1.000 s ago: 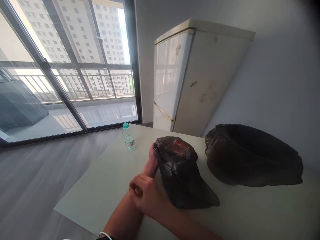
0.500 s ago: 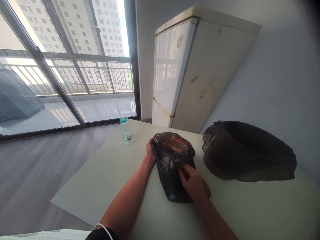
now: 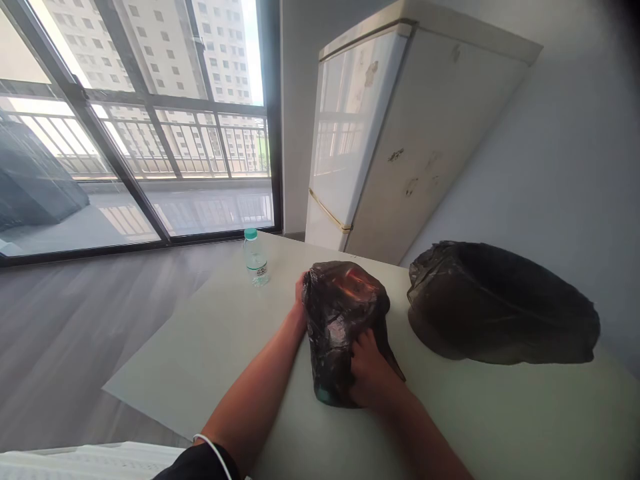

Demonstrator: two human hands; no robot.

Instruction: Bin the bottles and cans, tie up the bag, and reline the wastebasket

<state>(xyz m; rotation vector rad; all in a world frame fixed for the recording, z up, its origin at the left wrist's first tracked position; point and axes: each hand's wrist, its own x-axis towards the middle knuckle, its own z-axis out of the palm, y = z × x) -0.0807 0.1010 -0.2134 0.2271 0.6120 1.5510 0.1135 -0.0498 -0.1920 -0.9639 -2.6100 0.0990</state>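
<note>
A small black plastic bag (image 3: 340, 307) with something reddish inside lies on the white table (image 3: 210, 347). My left hand (image 3: 300, 293) rests against the bag's far left side, and most of its fingers are hidden behind the bag. My right hand (image 3: 367, 370) presses on the near right side, fingers curled into the plastic. A larger black bag (image 3: 500, 303) lies apart to the right.
A small water bottle with a teal cap (image 3: 255, 257) stands near the table's far left edge. Behind the table are a white refrigerator (image 3: 390, 133) and a grey wall. Large windows (image 3: 140, 133) and wooden floor fill the left.
My right hand moved from in front of my left forearm over to the bag's near right side and closed on the plastic. The bag's loose tail is now bunched in.
</note>
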